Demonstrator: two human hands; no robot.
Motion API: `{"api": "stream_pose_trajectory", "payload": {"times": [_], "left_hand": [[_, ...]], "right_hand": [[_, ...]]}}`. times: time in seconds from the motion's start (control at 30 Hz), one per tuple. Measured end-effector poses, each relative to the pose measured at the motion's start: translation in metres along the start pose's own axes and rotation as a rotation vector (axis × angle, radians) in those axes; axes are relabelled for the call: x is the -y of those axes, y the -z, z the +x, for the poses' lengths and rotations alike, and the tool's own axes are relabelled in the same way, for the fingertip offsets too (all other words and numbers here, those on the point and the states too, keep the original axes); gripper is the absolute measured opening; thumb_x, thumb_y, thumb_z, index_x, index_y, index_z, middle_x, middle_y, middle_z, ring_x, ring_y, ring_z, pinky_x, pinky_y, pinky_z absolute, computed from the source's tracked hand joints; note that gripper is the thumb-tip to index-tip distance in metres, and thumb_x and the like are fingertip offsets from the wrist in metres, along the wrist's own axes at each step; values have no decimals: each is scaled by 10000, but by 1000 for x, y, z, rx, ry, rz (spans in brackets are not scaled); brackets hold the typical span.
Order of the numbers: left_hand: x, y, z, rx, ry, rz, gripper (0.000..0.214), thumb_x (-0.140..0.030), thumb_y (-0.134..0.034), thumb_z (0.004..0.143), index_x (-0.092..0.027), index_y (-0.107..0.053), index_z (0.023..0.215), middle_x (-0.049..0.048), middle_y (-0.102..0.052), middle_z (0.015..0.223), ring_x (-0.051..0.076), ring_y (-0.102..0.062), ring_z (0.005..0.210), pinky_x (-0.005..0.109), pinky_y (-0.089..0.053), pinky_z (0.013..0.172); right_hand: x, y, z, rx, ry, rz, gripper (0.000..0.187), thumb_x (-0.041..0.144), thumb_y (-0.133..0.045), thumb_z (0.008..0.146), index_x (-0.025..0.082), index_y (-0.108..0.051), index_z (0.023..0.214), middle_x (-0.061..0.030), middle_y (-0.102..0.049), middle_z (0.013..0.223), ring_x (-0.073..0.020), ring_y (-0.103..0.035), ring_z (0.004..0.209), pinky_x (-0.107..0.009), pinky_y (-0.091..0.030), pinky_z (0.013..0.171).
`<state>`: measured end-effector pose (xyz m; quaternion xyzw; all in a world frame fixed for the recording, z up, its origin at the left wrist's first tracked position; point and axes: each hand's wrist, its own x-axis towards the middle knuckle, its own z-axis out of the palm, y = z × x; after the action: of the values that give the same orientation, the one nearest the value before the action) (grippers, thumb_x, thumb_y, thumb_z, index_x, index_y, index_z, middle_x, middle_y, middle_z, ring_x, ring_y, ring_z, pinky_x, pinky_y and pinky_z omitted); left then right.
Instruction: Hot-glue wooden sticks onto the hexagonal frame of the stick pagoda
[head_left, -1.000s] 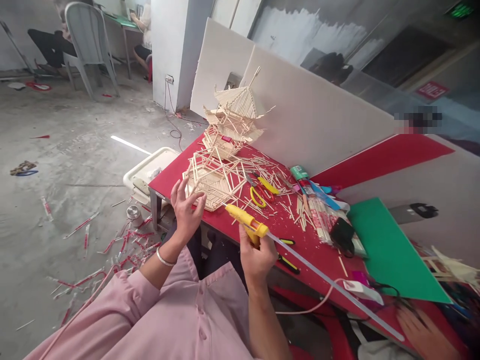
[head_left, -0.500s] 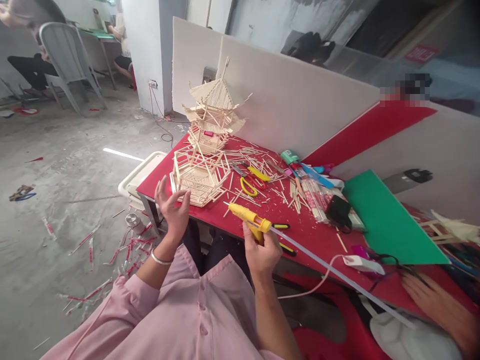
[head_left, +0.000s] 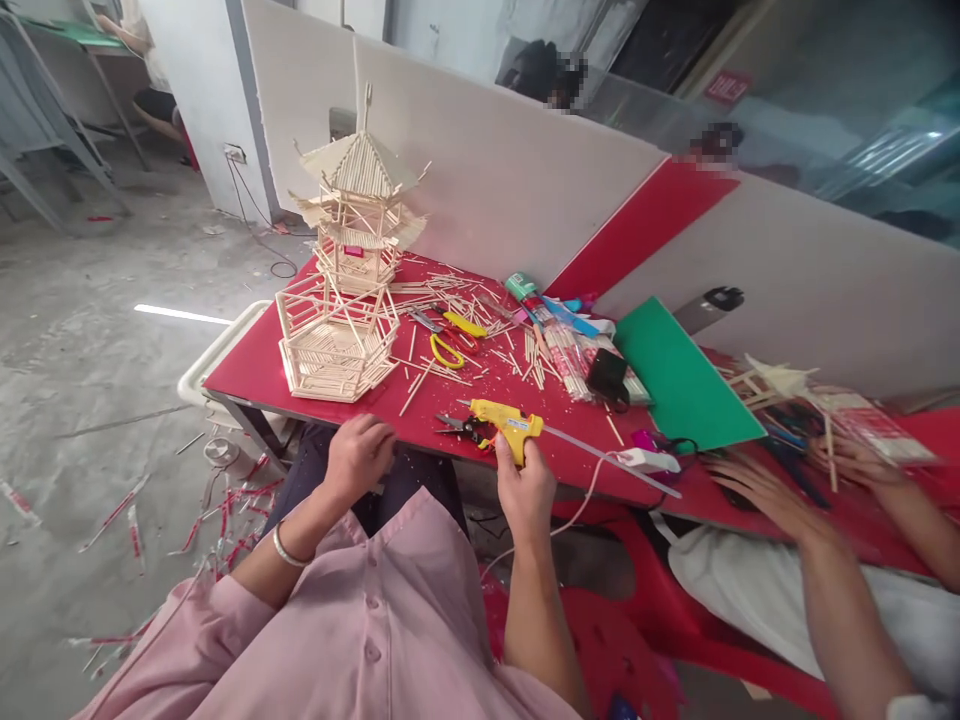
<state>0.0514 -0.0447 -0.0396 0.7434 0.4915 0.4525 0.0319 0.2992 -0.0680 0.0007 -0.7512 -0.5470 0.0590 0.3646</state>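
My right hand (head_left: 525,483) is closed round the handle of a yellow glue gun (head_left: 504,418), whose body rests at the front edge of the red table (head_left: 255,365) with a clear glue stick trailing behind it. My left hand (head_left: 358,455) hangs just below the table edge with its fingers curled; whether it holds anything I cannot make out. Farther back on the left stand a hexagonal base of thin wooden sticks (head_left: 335,340) and a stick pagoda tower (head_left: 358,215) behind it.
Loose sticks, yellow scissors (head_left: 448,340), pliers (head_left: 459,427), stick packets (head_left: 564,345) and a green sheet (head_left: 679,375) lie on the table. A co-worker's hands (head_left: 757,485) rest at the right. White boards stand behind. Litter covers the floor at left.
My left hand has dropped from the stick base to below the table edge and curled. The glue gun has come down onto the table. The view has swung right, showing the co-worker's hands.
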Motion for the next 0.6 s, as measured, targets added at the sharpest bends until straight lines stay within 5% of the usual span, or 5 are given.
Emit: {"api": "stream_pose_trajectory", "payload": {"times": [0.2, 0.43, 0.6], "left_hand": [[0, -9, 2, 8, 24, -7, 193, -236, -531, 930, -210, -685, 815, 42, -668, 764, 178, -568, 725, 313, -454, 700], [-59, -85, 46, 313, -265, 120, 323, -371, -624, 895, -169, -655, 1145, 121, -683, 1074, 275, -567, 1024, 437, -380, 890], [-65, -117, 66, 482, -222, 224, 252, -395, -644, 878, -149, -682, 919, 111, -642, 916, 265, -569, 884, 395, -356, 746]], "right_hand": [[-35, -3, -3, 43, -116, 91, 457, 587, -552, 772, 185, -649, 965, -49, -642, 754, -203, -573, 676, -287, -433, 653], [-28, -25, 22, -142, -112, 113, 409, 506, -500, 801, 164, -634, 982, -102, -623, 871, -256, -575, 837, -359, -454, 781], [-19, -34, 20, -274, -66, 109, 377, 482, -460, 861, 161, -611, 988, -120, -579, 916, -256, -561, 864, -365, -466, 791]]}}
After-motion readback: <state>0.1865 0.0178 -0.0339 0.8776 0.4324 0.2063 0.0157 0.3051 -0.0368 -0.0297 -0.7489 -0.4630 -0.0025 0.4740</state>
